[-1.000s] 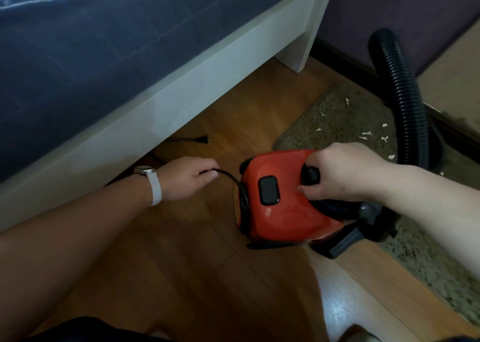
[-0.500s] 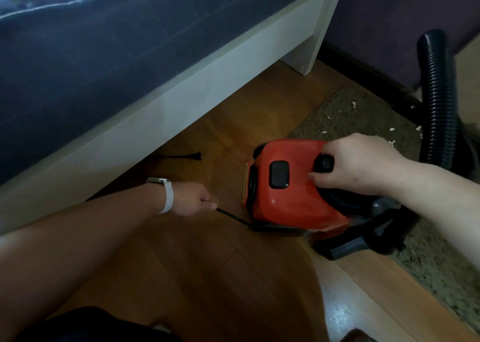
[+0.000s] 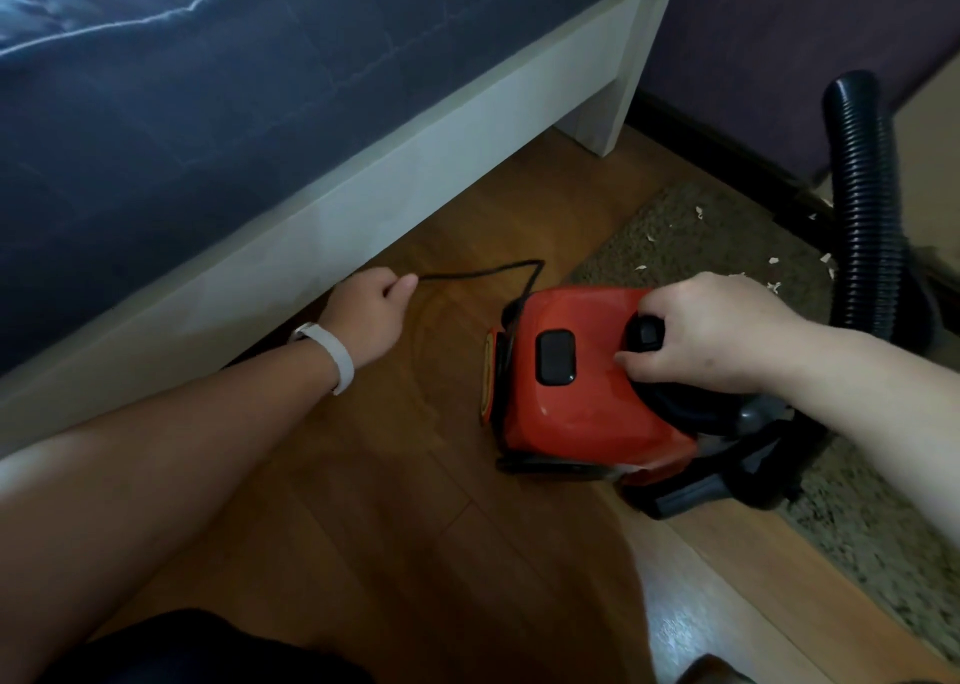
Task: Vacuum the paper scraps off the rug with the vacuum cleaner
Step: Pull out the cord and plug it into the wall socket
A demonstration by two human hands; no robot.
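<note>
A small red vacuum cleaner [image 3: 576,402] stands on the wooden floor, partly on the edge of a brownish rug [image 3: 691,236]. My right hand [image 3: 711,335] grips its black top handle. My left hand [image 3: 371,306] is closed on the thin black power cord [image 3: 483,273], which runs slack from the vacuum's rear to my fist near the bed frame. The black ribbed hose [image 3: 867,205] rises at the right. White paper scraps [image 3: 698,213] lie scattered on the rug beyond the vacuum.
A white bed frame [image 3: 322,215] with a dark blue mattress [image 3: 182,85] runs along the left, its leg [image 3: 618,116] near the rug. A dark purple wall with black skirting [image 3: 727,148] bounds the far side. Wooden floor [image 3: 415,553] lies in front of me.
My left hand has pulled the cord out farther, moving up and left toward the bed frame. The plug seen on the floor earlier is no longer visible. The right hand stays on the handle.
</note>
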